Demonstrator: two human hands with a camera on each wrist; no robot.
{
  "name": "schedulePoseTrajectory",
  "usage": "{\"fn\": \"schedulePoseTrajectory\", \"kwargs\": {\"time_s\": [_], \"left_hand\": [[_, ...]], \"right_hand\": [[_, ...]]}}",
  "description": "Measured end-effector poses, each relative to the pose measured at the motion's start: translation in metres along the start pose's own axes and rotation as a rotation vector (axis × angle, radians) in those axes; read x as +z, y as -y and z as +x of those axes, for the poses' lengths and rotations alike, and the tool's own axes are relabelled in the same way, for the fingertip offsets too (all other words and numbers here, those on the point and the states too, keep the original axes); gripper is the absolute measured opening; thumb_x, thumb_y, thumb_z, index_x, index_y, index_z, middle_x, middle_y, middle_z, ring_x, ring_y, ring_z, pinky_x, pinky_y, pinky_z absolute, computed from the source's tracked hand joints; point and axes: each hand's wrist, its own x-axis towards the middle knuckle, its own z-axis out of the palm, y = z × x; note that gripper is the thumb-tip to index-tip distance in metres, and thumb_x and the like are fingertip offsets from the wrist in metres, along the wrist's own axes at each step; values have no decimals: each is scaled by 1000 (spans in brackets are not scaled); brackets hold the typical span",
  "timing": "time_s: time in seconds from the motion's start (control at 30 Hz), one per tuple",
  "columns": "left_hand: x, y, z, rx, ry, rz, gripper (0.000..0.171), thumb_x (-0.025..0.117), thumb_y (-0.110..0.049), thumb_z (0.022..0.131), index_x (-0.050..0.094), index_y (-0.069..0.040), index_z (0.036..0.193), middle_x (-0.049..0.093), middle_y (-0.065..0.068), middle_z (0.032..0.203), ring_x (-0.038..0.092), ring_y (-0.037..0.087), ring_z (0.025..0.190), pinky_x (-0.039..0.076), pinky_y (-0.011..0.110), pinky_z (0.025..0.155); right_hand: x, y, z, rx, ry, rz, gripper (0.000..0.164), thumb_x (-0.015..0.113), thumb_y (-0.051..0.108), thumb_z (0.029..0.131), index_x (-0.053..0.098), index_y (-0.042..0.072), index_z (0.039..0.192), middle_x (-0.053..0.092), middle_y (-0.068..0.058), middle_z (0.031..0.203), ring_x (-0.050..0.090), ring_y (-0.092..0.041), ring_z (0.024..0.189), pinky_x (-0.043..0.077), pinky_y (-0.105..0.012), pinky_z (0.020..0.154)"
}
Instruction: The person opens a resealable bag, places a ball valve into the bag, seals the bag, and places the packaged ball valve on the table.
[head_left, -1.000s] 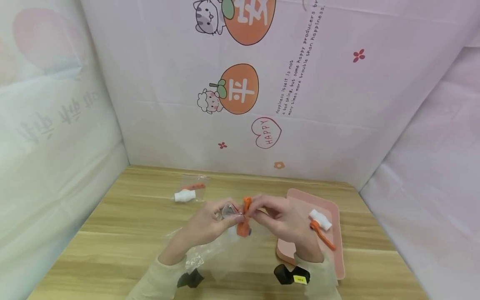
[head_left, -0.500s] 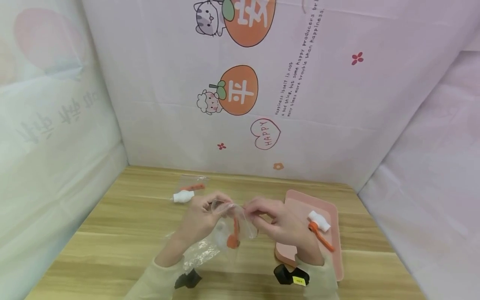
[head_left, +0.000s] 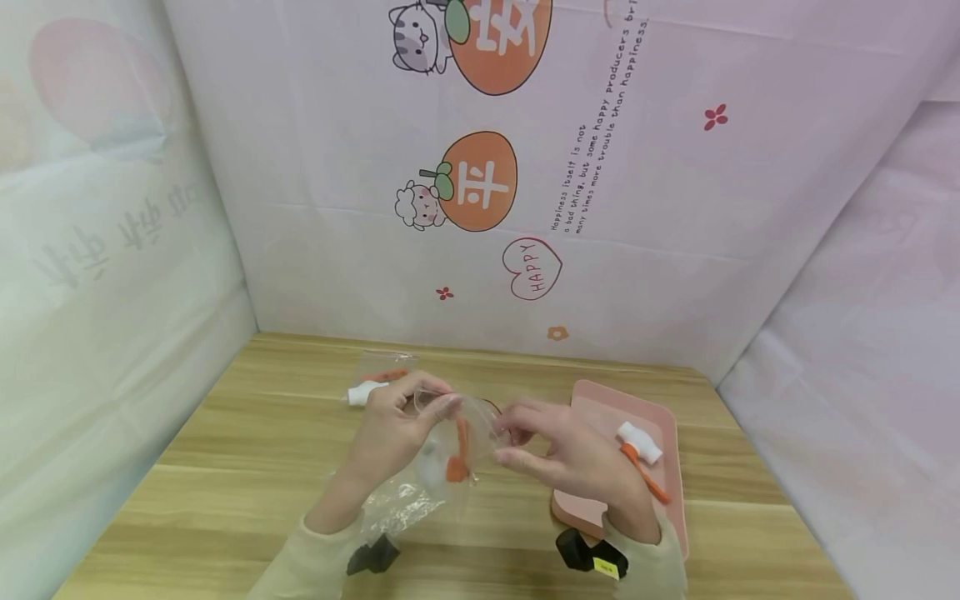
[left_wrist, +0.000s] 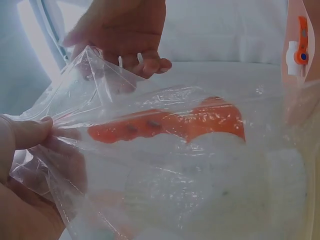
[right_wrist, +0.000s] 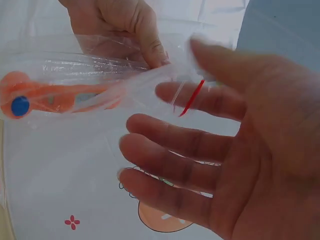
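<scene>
A clear zip bag [head_left: 480, 417] hangs between both hands above the table. Through its film show an orange lever handle [head_left: 458, 458] and a whitish part [head_left: 430, 467]; in the right wrist view the handle [right_wrist: 65, 97] bears a blue dot. My left hand [head_left: 393, 425] pinches the bag's mouth between thumb and fingers, as the left wrist view also shows. Fingers spread and thumb lifted off, my right hand [head_left: 573, 450] is at the mouth's other side; its index finger [right_wrist: 200, 100] lies against the red-lined zip edge.
Right of the hands lies a pink tray [head_left: 600, 408] holding a white fitting [head_left: 640, 442] and an orange handle [head_left: 651, 482]. At the back left is another bag with a white fitting [head_left: 362, 394] and orange strip. Crumpled clear plastic [head_left: 397, 504] lies near the left wrist.
The hands have moved apart and the bag's mouth has widened. The orange handle, seen upright between the hands earlier, now hangs lower left. My right hand's fingers have spread from a pinch.
</scene>
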Motion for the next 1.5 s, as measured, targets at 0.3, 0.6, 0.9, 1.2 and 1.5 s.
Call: {"fn": "schedulePoseTrajectory", "kwargs": {"time_s": [0.3,0.6,0.9,1.2,1.5], "left_hand": [[-1,2,1,-3,-32,-11,11,74,1,83,67,-6,88,73,8,77,68,11,69,51,19,62],[0,3,0,-71,-17,8,15,78,-5,81,64,-9,84,72,5,79,69,6,72,52,22,63],[0,6,1,-20,27,-11,22,81,-4,77,61,-9,83,67,4,76,59,3,72,49,21,67],[-9,12,2,57,106,-168,21,76,9,77,62,-2,87,66,10,81,62,2,80,53,19,72],[-19,11,2,41,172,-156,16,75,0,82,63,-5,91,66,6,83,61,6,81,53,20,78]], "right_hand": [[-1,2,2,19,-170,-120,13,67,2,91,66,15,92,66,8,80,62,0,72,52,-15,65],[-1,-2,4,-101,-348,-65,22,61,-8,84,64,13,88,62,4,75,56,-3,69,50,-15,66],[0,-4,5,-237,-445,38,14,62,-1,91,59,7,81,53,0,70,45,-5,62,38,-18,54],[-5,-4,2,-257,-481,63,15,62,4,94,59,5,80,53,0,69,44,-6,61,34,-18,52],[-10,-5,-1,-299,-420,37,16,61,10,97,61,6,81,55,1,70,47,-6,64,37,-18,56]]}}
